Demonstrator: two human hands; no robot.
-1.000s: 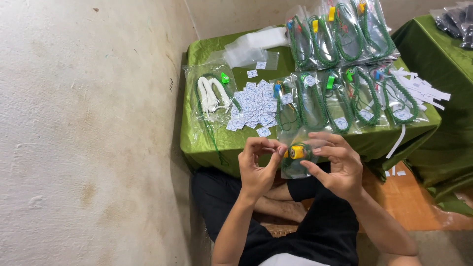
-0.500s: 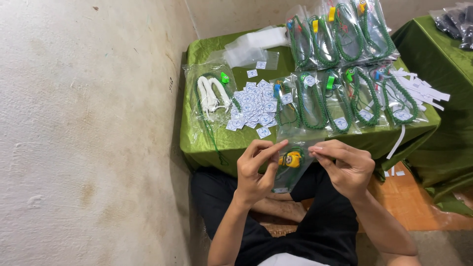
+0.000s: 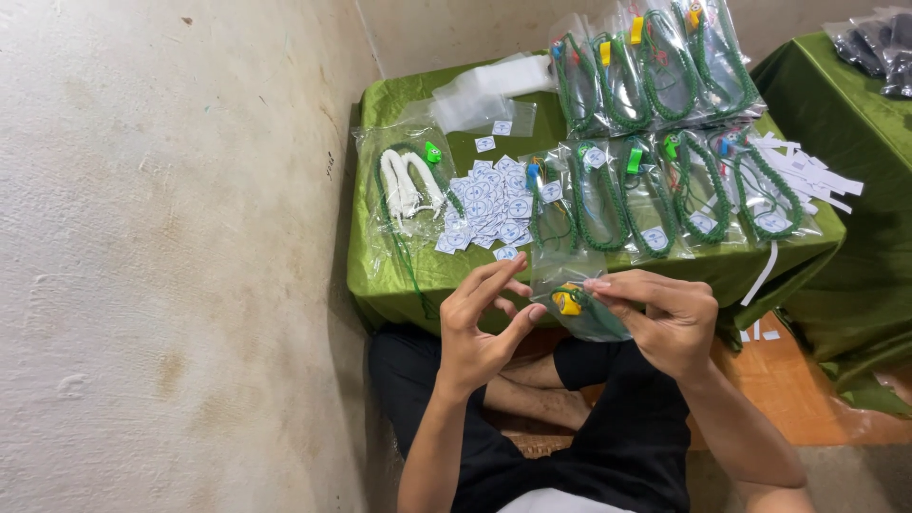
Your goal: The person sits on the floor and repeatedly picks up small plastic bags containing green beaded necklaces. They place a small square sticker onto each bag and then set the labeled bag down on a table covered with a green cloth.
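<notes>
My right hand [image 3: 660,318] grips a clear plastic bag [image 3: 581,309] that holds a green bead string and a small yellow charm [image 3: 567,302]. The bag hangs just in front of the low table's near edge. My left hand [image 3: 484,318] is beside the bag with its fingers spread; its thumb tip is close to the yellow charm, and I cannot tell if it touches the bag.
A low table with a green cloth [image 3: 418,280] carries several bagged green bead strings [image 3: 655,195], a pile of small white square labels [image 3: 494,204], a bag with white cord [image 3: 404,185] and empty clear bags [image 3: 484,90]. A concrete wall stands left, a second green table [image 3: 855,114] right.
The bag has dropped a little lower. My left hand has let go of it and spread its fingers, while the right hand keeps its grip.
</notes>
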